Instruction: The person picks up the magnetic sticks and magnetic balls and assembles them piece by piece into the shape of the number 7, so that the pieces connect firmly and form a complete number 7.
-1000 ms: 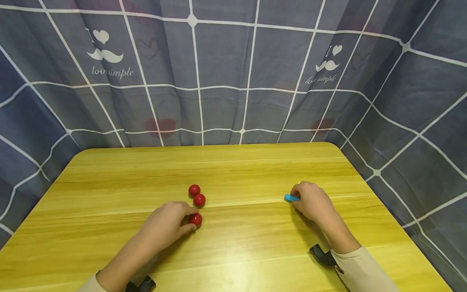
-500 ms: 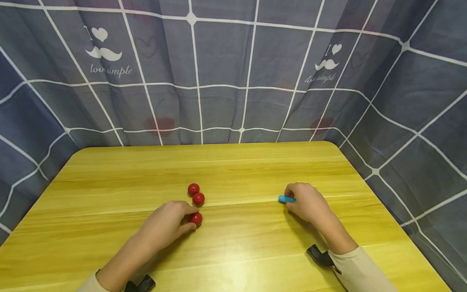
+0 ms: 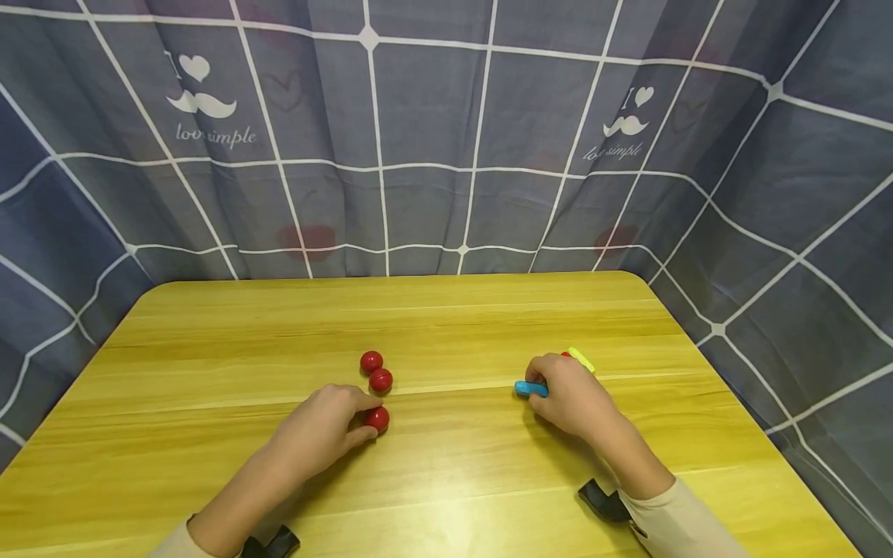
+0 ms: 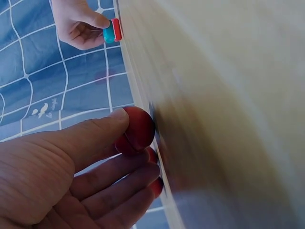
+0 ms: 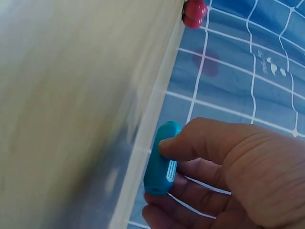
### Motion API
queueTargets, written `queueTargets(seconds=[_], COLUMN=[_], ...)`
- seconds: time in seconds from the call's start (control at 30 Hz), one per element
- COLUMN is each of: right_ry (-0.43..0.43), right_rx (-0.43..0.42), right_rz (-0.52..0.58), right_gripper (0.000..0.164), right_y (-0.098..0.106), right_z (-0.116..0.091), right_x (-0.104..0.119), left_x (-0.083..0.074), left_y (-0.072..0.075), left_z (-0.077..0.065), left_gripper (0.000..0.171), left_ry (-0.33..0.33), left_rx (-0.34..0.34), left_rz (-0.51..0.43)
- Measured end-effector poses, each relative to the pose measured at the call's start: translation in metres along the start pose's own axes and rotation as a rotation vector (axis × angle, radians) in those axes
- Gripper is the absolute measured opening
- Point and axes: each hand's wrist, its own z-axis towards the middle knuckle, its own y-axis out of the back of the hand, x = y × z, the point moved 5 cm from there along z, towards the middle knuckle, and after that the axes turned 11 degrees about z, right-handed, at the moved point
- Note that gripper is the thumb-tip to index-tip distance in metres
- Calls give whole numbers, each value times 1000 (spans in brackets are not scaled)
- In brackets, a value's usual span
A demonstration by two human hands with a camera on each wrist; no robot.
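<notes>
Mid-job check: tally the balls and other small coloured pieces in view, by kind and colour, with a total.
Red balls: 3
Blue piece: 1
Yellow piece: 1
Red piece, mostly hidden by the right hand in the head view: 1
Total: 6 visible

The balls are red, the stick blue, the curtain white-gridded.

Head view: right hand conceals one end of blue piece; behind right hand, red piece mostly hidden.
</notes>
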Motion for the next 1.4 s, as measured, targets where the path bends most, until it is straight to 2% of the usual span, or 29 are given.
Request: queueTargets(seconds=[0.3, 0.47, 0.77, 0.9, 1.4], right_ry=[41, 96, 168, 202, 309], right_rx=[-21, -25, -20, 4, 109], right_rz=[22, 23, -26, -25, -19], right_gripper=[18, 18, 17, 16, 12], right_y=[-13, -19, -29, -35, -62], right_z=[-1, 2, 7, 9, 15], right_x=[16, 31, 54, 65, 104], left_x=[-5, -5, -9, -10, -9], left_y=[-1, -1, -1, -1, -3], left_z=[2, 1, 1, 1, 2], left_gripper=[32, 32, 31, 31, 29], left_ry=[-43, -48, -88, -103, -100], left_rx=[-8, -11, -26, -39, -10], left_rz=[-5, -16, -62, -56, -52])
